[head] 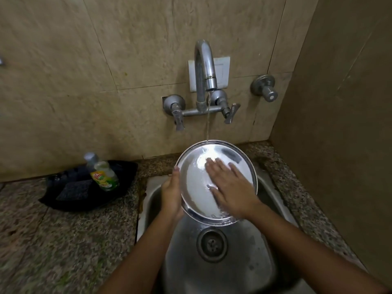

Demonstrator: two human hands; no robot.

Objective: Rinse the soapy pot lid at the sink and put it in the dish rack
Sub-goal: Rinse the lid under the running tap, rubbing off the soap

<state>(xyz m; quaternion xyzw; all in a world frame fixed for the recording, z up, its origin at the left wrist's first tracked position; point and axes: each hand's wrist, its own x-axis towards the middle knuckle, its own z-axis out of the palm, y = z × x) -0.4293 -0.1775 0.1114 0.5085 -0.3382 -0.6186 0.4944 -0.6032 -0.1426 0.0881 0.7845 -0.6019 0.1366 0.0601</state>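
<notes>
The round steel pot lid (pixel 195 187) is tilted over the steel sink (pixel 244 262), its inner face toward me and wet. A thin stream of water runs from the tap (pixel 204 66) onto the lid's upper edge. My left hand (pixel 171 194) grips the lid's left rim, thumb on the edge. My right hand (pixel 230 185) lies flat on the lid's inner face with fingers spread. No dish rack is in view.
A black tray (pixel 70 198) on the granite counter at the left holds a dish-soap bottle (pixel 104 172) and a dark scrubber (pixel 74 189). Two tap handles (pixel 178 117) jut from the tiled wall, and a separate valve (pixel 265 88) sits to the right. A side wall closes the right.
</notes>
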